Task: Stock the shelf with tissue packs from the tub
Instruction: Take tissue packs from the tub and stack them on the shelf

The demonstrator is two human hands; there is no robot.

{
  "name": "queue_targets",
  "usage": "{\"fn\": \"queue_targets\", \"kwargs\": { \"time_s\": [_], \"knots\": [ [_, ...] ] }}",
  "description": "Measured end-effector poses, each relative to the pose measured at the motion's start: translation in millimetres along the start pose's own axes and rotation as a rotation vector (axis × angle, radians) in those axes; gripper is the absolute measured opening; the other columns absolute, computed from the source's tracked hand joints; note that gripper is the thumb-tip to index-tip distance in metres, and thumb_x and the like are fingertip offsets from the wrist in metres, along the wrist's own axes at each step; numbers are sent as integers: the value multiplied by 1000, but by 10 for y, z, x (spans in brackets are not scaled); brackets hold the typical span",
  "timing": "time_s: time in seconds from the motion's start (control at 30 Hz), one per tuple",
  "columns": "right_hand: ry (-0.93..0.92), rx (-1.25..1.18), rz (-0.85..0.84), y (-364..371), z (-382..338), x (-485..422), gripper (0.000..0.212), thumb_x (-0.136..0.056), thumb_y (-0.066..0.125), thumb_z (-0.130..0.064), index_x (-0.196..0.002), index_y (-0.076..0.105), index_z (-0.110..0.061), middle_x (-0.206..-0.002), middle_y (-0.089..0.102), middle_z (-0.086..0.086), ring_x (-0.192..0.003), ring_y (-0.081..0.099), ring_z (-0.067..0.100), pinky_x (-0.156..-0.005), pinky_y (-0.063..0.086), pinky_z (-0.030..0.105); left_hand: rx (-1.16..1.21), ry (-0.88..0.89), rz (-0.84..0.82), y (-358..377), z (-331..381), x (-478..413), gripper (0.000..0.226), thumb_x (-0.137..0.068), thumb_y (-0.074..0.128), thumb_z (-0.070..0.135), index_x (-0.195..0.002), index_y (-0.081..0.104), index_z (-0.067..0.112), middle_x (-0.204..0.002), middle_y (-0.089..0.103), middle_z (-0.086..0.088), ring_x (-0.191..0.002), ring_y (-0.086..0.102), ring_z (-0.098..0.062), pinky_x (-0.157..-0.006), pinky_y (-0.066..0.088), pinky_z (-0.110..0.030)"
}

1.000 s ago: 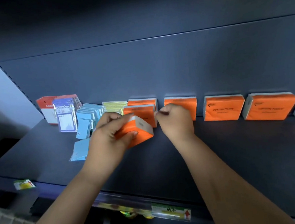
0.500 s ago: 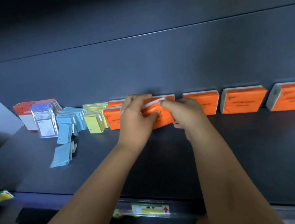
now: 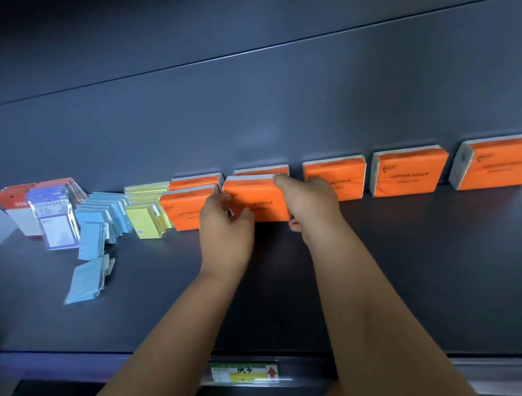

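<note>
Dark shelf [image 3: 415,264], orange packs [image 3: 411,173] lined along back wall; my L hand [image 3: 224,228] & R hand [image 3: 312,206] both grip one pack [image 3: 255,198] by its sides, fingers [image 3: 285,180] curled on it, upright in front of another; blue cards [image 3: 99,223] far L

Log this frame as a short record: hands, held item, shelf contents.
left hand: grips the orange tissue pack at its left edge
right hand: grips that pack's right edge, a finger on top
pack position: upright on the shelf, in front of another orange pack
row to the right: three orange packs standing apart
loose item: one blue pack lying flat, left front
</note>
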State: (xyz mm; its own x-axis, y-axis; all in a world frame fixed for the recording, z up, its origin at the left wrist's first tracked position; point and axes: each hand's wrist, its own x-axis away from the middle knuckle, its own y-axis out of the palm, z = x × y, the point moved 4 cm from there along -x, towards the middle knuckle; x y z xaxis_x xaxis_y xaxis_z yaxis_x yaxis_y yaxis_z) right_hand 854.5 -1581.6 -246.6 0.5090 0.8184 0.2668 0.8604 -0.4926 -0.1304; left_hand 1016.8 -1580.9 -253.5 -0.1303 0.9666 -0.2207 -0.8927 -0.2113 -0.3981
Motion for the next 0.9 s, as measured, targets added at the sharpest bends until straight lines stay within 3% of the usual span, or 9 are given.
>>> {"fn": "queue_targets", "kwargs": {
  "time_s": [0.07, 0.17, 0.33, 0.37, 0.43, 0.53, 0.6, 0.73, 0.9],
  "knots": [
    [-8, 21, 1, 14, 1, -13, 35, -80, 69, -52, -81, 57, -20, -84, 62, 0, -88, 67, 31, -89, 59, 49, 14, -41, 11, 10, -25, 5, 39, -91, 61, 2, -84, 42, 35, -87, 50, 18, -72, 51, 21, -62, 38, 0],
    [-1, 28, -11, 28, 13, -27, 33, -83, 68, -50, -83, 58, -19, -84, 62, 1, -83, 66, 29, -88, 60, 49, 65, -70, 14, 41, -75, 8, 31, -92, 59, 5, -100, 48, 33, -95, 55, 23, -84, 55, 14, -69, 41, -6],
    [16, 34, 14, 51, 26, -35, 35, -88, 63, -49, -100, 60, -16, -87, 61, -2, -80, 63, 25, -85, 58, 44, 93, -186, -8, 84, -148, 25, 25, -88, 57, 14, -96, 52, 37, -99, 63, 17, -93, 70, -23, -79, 59, -44],
    [27, 45, 12, 58, 33, -35, 34, -89, 61, -49, -98, 58, -16, -87, 61, -1, -81, 64, 27, -82, 57, 40, 91, -188, -13, 92, -153, 19, 25, -88, 57, 13, -99, 53, 35, -99, 63, 17, -92, 71, -18, -78, 59, -38],
    [42, 88, -2, 64, 50, -33, 30, -91, 56, -48, -87, 54, -18, -88, 61, 2, -79, 64, 27, -75, 54, 36, 88, -171, -35, 113, -137, 19, 31, -91, 56, 7, -112, 55, 30, -97, 61, 18, -81, 66, 8, -66, 49, -10],
    [26, 180, -17, 50, 40, -9, 30, -92, 53, -44, -92, 61, -15, -86, 62, 2, -71, 57, 21, -60, 43, 30, 75, -142, -59, 133, -114, 26, 33, -91, 54, 4, -105, 59, 34, -90, 65, 15, -72, 61, 8, -59, 43, -7],
    [-1, 255, -20, 42, 25, 1, 34, -93, 53, -43, -102, 66, -12, -85, 61, 2, -67, 54, 18, -54, 33, 28, 50, -135, -66, 128, -114, 36, 31, -91, 54, 6, -100, 58, 36, -88, 66, 13, -75, 61, 4, -66, 47, -13],
    [-56, 340, -8, -11, -9, 77, 32, -94, 53, -40, -102, 64, -11, -82, 59, 1, -66, 52, 16, -52, 30, 28, -82, -37, -75, 104, -96, 109, 22, -93, 52, 22, -113, 62, 26, -96, 70, -1, -91, 66, -26, -81, 56, -43],
    [-399, 608, 241, -42, -193, 400, 37, -93, 52, -46, -104, 62, -12, -98, 66, 7, -92, 63, 32, -67, 41, 34, -218, 201, -100, -108, 215, 445, 41, -97, 55, 21, -138, 58, 22, -145, 59, 4, -138, 49, -17, -114, 41, -42]
  ]
}}
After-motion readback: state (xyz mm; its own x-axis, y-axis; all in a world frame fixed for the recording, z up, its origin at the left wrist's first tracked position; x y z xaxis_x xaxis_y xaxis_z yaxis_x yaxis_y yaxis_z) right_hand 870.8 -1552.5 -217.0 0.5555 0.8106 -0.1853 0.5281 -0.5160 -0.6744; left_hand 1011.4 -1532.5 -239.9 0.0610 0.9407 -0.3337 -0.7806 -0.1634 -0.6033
